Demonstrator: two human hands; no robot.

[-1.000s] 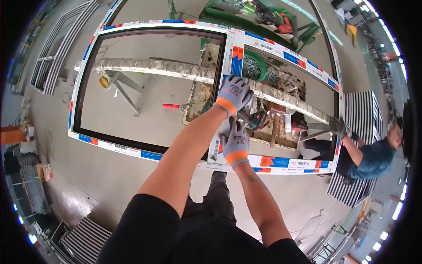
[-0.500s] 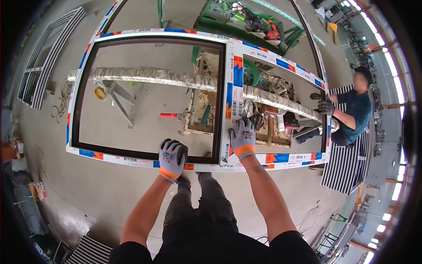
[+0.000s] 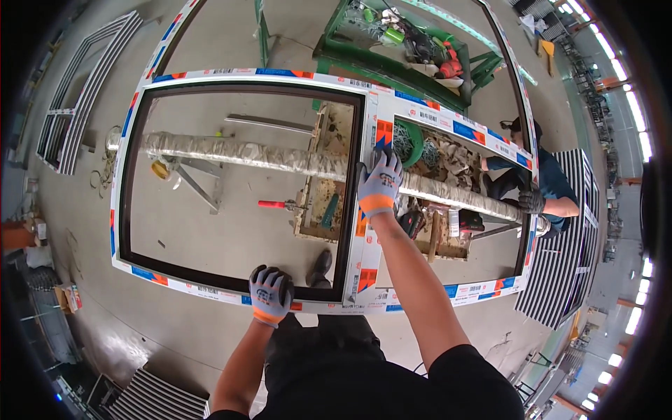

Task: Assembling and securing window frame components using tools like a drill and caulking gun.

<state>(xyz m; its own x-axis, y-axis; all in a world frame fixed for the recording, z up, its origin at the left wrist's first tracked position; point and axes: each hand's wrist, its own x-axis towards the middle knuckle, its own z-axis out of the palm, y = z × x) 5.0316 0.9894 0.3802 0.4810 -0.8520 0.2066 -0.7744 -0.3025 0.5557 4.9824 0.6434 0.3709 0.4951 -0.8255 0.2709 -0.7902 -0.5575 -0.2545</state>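
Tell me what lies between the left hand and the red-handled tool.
Between the left hand and the red-handled tool, the head view shows just grey floor, seen through the frame.

Workshop interior, positions taken from the green bench (image 3: 334,33)
Grey floor (image 3: 175,329) on all sides of the bench, with scuff marks and a glossy patch well below-left of it; slatted metal rack (image 3: 63,115) well to its left; boxes (image 3: 68,297) far below-left; second slatted stack (image 3: 154,397) directly below those, well apart from the bench; striped stack (image 3: 553,280) below-right; yellow item (image 3: 547,47) to its right, kind unclear; beyond, far right, a greyish wall (image 3: 626,213) and a curved row of bright white panels (image 3: 635,94), windows or lamps, cannot tell which
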